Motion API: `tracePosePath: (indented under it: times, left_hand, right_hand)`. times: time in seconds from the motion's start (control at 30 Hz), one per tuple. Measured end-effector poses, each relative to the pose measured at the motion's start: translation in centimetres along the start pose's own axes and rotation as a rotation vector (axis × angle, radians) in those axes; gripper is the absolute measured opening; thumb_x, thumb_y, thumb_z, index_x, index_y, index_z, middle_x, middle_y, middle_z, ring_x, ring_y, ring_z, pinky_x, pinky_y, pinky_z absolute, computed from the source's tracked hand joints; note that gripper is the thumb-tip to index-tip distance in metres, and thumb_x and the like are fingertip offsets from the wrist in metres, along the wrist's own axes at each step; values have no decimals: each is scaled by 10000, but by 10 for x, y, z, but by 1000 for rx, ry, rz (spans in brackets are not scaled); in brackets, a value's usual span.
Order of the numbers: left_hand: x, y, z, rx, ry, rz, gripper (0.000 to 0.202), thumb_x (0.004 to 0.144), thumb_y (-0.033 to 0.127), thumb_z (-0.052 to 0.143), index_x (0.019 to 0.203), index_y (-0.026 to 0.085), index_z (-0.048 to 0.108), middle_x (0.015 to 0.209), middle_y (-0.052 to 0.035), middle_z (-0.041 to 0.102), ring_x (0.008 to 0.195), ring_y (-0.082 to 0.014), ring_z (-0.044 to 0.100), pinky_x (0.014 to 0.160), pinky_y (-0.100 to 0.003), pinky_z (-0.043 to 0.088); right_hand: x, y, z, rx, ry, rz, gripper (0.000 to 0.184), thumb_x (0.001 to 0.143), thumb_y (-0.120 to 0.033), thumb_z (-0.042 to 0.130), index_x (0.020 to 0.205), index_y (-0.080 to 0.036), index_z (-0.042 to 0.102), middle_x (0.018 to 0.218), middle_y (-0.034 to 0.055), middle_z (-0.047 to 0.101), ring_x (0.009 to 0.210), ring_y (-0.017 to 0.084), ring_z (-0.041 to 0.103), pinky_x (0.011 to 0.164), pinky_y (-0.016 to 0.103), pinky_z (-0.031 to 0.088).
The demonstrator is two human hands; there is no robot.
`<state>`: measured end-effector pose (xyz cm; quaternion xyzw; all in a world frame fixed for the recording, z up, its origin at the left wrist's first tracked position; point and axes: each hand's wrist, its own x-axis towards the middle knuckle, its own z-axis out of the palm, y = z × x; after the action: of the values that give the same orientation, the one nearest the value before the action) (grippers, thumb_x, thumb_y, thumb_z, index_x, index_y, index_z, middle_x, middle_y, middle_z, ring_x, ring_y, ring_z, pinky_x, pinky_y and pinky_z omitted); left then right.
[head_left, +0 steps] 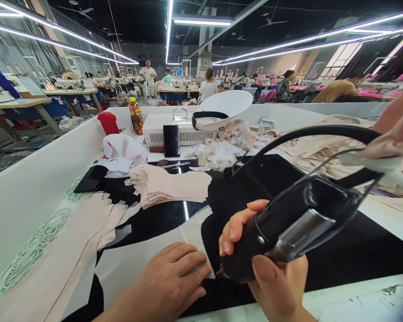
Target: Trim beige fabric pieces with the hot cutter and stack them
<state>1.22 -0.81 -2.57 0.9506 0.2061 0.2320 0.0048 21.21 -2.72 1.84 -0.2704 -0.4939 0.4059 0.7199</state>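
My right hand [278, 281] is wrapped round a black corded hand tool [255, 241] with a silver metal lever. The tool is tilted, its lower end close to the edge of a white pattern-shaped sheet [144, 255]; whether it touches is hard to see. My left hand [177, 277] lies flat on that sheet with fingers stretched out, just left of the tool. Beneath the sheet is a glossy black surface [349, 255]. A stack of pale pink cut fabric pieces [174, 183] lies beyond my left hand. Longer pale fabric pieces [60, 250] lie to its left.
A black cable [309, 130] arches up from the tool. At the right edge a blurred arm of another person [401, 107] reaches in. Behind lie a phone [171, 141], a white vented box [154, 129], a bottle [136, 117] and heaped fabric [309, 154]. Green cord coils [36, 246] line the left.
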Motion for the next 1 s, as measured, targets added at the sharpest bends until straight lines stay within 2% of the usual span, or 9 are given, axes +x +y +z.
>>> tracePosePath:
  times: [0.4,0.63,1.0]
  left_hand:
    - [0,1,2,-22,31,12,345,1187,344,407,1279,185,699,1240,-13,783,1123,-212,722,1013,-341,593]
    - [-2,0,3,-32,6,-1,331,1184,337,418,1293,188,692,1256,-18,773,1138,-214,711,1016,-337,590]
    - [1,3,3,-33,19,-3,347,1187,346,399,1296,189,688,1248,-19,774,1131,-211,714,1014,-350,594]
  right_hand:
    - [1,1,-1,29,-16,3,401,954,-432,827,1283,-321,627,888,5,686,682,150,654,608,288,589]
    - [5,-1,3,19,42,-12,376,927,-440,854,1215,-303,656,834,-12,685,638,139,657,592,276,602]
    - [3,2,2,20,18,-13,376,946,-441,834,1247,-311,650,862,-6,690,664,139,661,612,274,611]
